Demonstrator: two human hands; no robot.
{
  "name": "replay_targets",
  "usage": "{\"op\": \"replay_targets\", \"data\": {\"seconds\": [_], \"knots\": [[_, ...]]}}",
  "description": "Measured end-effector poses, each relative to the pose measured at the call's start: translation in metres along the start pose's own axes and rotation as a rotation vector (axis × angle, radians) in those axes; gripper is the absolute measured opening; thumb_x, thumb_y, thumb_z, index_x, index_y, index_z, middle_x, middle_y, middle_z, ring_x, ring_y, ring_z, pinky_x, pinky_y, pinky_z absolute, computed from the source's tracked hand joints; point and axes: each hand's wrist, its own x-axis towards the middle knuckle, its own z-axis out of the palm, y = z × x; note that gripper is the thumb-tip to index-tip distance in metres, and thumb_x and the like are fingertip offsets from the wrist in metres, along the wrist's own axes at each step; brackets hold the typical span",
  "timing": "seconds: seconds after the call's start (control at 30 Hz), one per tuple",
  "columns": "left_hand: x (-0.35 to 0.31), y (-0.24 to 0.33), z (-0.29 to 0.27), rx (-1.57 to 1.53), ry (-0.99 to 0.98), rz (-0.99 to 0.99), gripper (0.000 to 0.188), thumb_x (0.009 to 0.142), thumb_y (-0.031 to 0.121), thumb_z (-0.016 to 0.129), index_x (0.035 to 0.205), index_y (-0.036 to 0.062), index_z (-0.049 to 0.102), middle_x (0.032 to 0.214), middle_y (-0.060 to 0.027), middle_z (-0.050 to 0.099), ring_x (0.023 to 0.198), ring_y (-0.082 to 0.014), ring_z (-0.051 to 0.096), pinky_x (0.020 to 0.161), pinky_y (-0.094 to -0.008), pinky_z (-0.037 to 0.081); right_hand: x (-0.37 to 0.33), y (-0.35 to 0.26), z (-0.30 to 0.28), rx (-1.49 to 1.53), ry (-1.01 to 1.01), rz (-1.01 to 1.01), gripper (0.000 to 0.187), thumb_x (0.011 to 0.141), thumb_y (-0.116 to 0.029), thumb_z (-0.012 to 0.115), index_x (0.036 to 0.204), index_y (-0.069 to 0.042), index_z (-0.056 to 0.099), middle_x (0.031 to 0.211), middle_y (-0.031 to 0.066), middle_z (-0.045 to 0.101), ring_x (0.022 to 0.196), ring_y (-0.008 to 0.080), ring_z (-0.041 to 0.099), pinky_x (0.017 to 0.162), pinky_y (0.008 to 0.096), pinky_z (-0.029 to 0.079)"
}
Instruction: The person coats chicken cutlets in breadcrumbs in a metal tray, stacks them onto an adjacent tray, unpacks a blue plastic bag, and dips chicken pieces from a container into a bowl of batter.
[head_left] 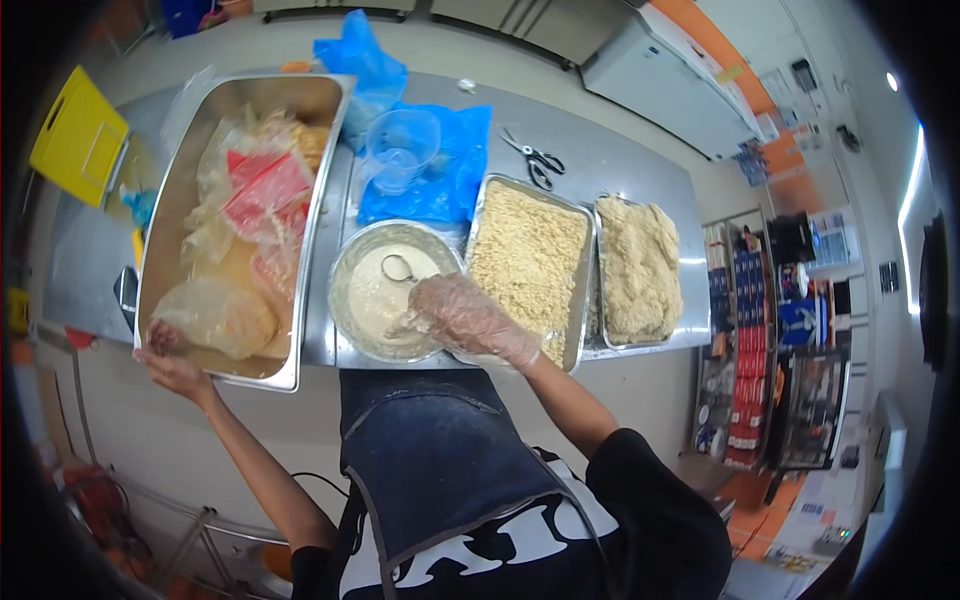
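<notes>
My right hand (462,315), in a clear plastic glove, is closed over the right side of a round metal bowl (340,255) of pale batter (365,297). Batter coats its fingertips; anything they hold is hidden. A ring-shaped metal handle (397,267) sticks up from the batter. At the near left corner of a deep steel pan (318,215), my left hand (178,370) has its fingers curled by a clear plastic bag (215,315) with orange-tan contents. What it grips is unclear. Right of the bowl lies a tray (582,290) of pale crumbs (525,260).
Another tray at the right holds a heap of crumb-coated pieces (640,270). Black-handled scissors (538,162) lie behind the crumbs. A clear plastic tub (402,138) rests on blue plastic bags (450,150). Red-and-clear packaging (265,190) lies in the deep pan. A yellow board (80,135) stands far left.
</notes>
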Motion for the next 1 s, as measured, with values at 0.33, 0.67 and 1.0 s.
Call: {"op": "replay_targets", "data": {"seconds": [0.33,0.67,1.0], "knots": [[-0.024,0.022,0.018,0.089,-0.032,0.045,0.07,0.108,0.049,0.02,0.089,-0.0024,0.065,0.078,-0.0056,0.059,0.071,-0.015,0.053,0.067,-0.0266,0.043,-0.046,0.012,-0.012,0.244,0.4,0.008,0.039,0.08,-0.016,0.071,0.116,-0.007,0.061,0.103,0.0127,0.064,0.096,0.0348,0.063,0.085,0.0434,0.05],[-0.016,0.01,0.005,0.155,0.001,0.042,0.071,0.107,0.049,0.02,0.099,-0.0033,0.068,0.084,-0.0077,0.064,0.074,-0.0161,0.055,0.07,-0.0274,0.046,-0.12,0.019,-0.061,0.096,0.559,0.214,0.039,0.087,-0.013,0.072,0.124,-0.013,0.061,0.112,0.0117,0.065,0.101,0.033,0.064,0.087,0.0413,0.052],[-0.013,0.01,0.009,0.164,-0.009,-0.021,0.07,0.108,0.049,0.02,0.099,-0.003,0.067,0.083,-0.0067,0.062,0.074,-0.0153,0.055,0.07,-0.0273,0.046,-0.136,0.108,-0.093,0.279,-0.268,0.523,0.037,0.09,-0.028,0.063,0.119,-0.004,0.063,0.107,0.0159,0.068,0.098,0.0299,0.067,0.095,0.0397,0.053]]}}
